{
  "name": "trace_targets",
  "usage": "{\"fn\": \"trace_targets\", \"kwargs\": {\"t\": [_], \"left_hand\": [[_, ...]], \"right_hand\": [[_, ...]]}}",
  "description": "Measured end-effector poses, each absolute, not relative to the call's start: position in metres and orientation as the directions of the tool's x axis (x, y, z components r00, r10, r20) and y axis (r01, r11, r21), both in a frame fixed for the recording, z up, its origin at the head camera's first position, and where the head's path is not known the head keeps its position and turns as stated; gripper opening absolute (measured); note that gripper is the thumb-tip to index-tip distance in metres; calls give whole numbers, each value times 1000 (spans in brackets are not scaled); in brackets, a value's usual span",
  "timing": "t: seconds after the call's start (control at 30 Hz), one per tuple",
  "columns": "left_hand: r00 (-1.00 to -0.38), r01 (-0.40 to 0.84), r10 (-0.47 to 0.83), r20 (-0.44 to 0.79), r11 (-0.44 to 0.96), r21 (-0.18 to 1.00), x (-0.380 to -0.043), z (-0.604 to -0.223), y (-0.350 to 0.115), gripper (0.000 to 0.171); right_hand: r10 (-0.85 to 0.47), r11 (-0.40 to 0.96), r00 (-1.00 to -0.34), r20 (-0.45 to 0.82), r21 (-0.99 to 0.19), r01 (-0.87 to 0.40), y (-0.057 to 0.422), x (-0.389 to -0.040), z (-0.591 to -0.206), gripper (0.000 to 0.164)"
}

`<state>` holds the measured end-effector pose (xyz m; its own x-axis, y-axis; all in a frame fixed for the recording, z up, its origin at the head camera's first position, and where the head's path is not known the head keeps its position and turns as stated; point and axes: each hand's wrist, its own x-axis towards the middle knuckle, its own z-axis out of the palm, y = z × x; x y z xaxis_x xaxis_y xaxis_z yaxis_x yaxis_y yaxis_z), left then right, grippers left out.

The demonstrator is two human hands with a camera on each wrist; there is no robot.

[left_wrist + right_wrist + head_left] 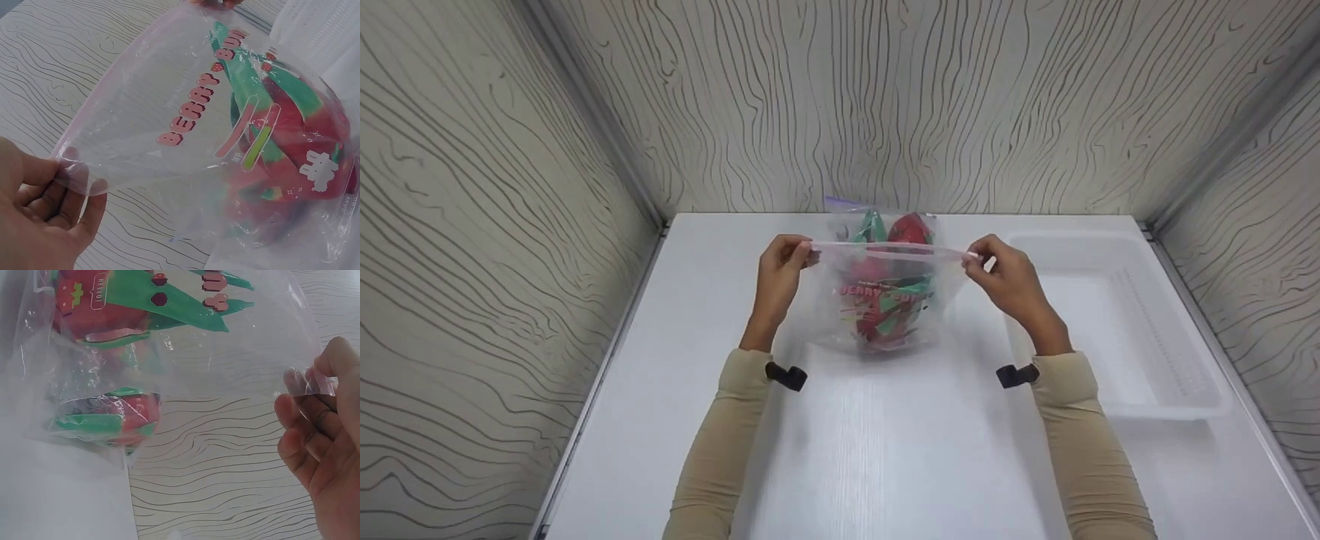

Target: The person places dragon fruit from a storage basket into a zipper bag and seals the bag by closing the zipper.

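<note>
A clear zip bag (pixel 825 307) with a pink top strip and "BERRY BUN" lettering stands upright over the white table. My left hand (pixel 780 281) pinches the left end of its strip between thumb and fingers. At the opposite end, my right hand (pixel 1012 281) pinches the other corner, so the strip is stretched nearly straight. Red-and-green dragon fruits (pixel 287 118) show through the plastic in the left wrist view. Behind the strip, more clear plastic with a purple edge (pixel 844 202) rises; whether it is a second bag I cannot tell.
On the right of the white table (pixel 840 450) lies a shallow white plastic basket (pixel 1117 411) with perforated sides. Wood-grain patterned panels (pixel 810 105) enclose the table at the back and both sides. A black wrist camera sits on each sleeve cuff.
</note>
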<state>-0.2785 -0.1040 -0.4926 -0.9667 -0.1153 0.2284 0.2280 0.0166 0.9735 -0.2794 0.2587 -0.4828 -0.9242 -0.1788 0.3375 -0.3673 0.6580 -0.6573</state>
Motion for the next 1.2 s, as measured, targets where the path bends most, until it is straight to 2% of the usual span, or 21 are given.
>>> {"fn": "trace_targets", "kwargs": {"t": [0.27,0.53,0.83,1.1,1.2], "left_hand": [[-960,262,-109,259,-15,965,-276,-490,-106,15],[-955,282,-97,279,-22,959,-276,-492,-110,19],[-966,242,-94,240,-18,970,-276,-498,-110,19],[-967,241,-94,237,-34,970,-279,-500,-111,16],[-968,236,-91,232,-38,971,-280,-498,-112,16]], "right_hand": [[-166,621,-916,364,-683,-384,258,-279,-474,14],[-200,569,-882,427,-682,-460,258,-280,-478,19],[-174,543,-902,396,-725,-423,257,-281,-495,22],[-119,365,-917,381,-842,-397,257,-281,-508,25],[-83,359,-932,354,-862,-359,256,-282,-509,23]]}}
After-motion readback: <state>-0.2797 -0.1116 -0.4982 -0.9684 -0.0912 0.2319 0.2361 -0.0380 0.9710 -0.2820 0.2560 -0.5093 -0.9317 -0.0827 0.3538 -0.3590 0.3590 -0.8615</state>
